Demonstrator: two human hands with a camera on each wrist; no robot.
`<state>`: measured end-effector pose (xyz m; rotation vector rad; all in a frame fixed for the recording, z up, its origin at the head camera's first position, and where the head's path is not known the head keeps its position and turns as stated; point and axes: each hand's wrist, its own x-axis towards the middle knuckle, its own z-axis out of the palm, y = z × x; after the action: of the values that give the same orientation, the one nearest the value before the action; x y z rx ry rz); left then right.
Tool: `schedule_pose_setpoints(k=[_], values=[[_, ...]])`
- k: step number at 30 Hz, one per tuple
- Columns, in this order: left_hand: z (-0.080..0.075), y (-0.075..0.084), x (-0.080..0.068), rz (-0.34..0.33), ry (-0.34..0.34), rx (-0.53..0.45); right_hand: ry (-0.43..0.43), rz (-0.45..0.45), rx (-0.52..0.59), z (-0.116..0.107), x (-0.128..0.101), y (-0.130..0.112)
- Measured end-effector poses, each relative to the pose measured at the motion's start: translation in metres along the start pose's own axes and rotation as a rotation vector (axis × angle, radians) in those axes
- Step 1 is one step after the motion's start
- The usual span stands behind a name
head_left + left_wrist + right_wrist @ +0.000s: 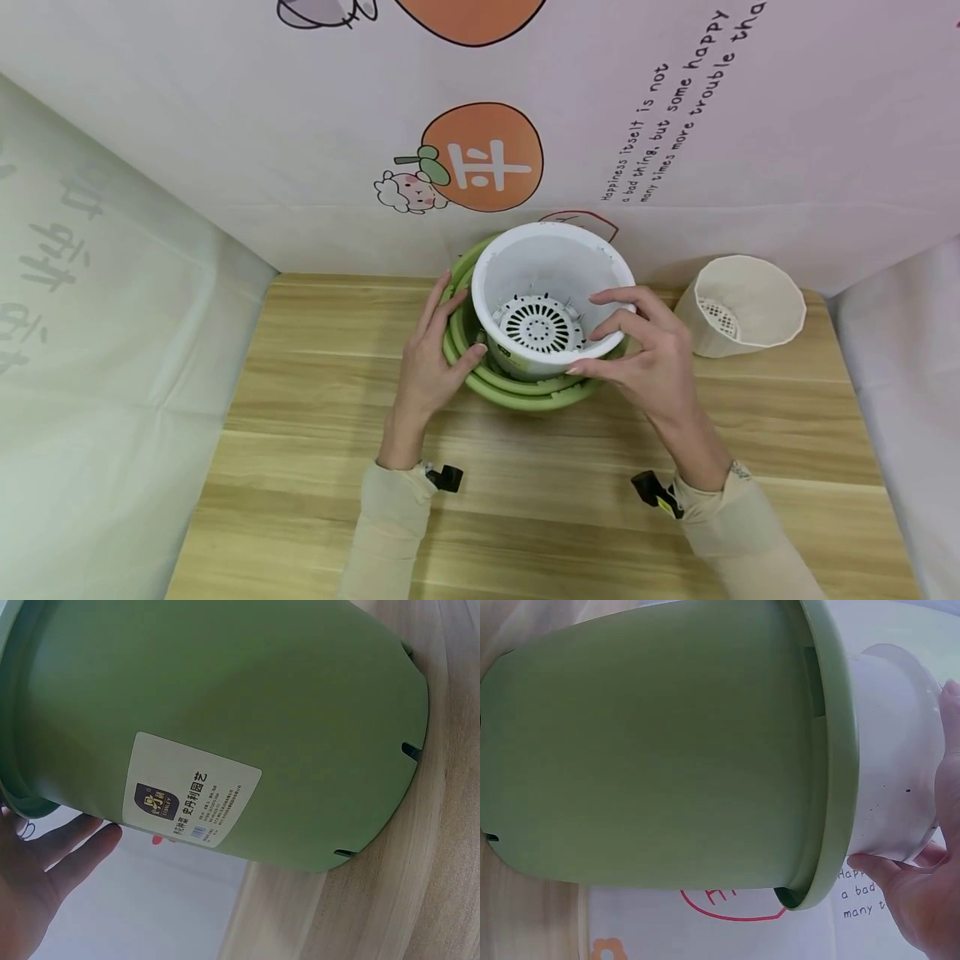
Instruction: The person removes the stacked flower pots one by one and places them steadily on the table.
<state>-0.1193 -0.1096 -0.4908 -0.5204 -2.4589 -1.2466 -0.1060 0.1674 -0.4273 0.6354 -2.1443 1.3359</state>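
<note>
white pot [551,275]: sits tilted inside the green pot [517,392], its rim raised above the green rim, the slotted bottom grid visible inside.
right hand [645,358]: grips the white pot at its near right rim; fingers curl over the rim from above, thumb presses the outer wall below. in the right wrist view the thumb [877,870] touches the white wall just beside the green rim.
left hand [431,362]: rests on the left side of the green pot; fingers lie straight and slightly apart along its rim, thumb tip touching the near edge. in the left wrist view the fingers [71,836] lie under the rim.
green pot: stands on the wooden table [525,500], near the back wall, between both hands.
label [191,795]: stuck on the green wall.
cream pot [742,304]: lies on its side, well apart to the right.
</note>
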Motion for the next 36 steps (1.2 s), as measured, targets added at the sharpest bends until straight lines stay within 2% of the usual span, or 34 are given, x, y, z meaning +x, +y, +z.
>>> schedule_pose_setpoints(k=[9, 16, 27, 36], values=[[0.000, 0.002, -0.002, -0.017, 0.007, 0.008, 0.022, -0.029, 0.017, -0.003, 0.004, -0.005], [0.001, 0.002, -0.003, -0.036, 0.007, 0.021, 0.093, -0.072, 0.034, -0.003, 0.013, -0.014], [0.000, 0.001, -0.003, -0.038, 0.009, 0.030, 0.126, -0.076, 0.037, -0.006, 0.023, -0.027], [0.000, 0.003, -0.002, -0.050, 0.015, 0.035, 0.186, -0.103, 0.084, -0.007, 0.031, -0.033]])
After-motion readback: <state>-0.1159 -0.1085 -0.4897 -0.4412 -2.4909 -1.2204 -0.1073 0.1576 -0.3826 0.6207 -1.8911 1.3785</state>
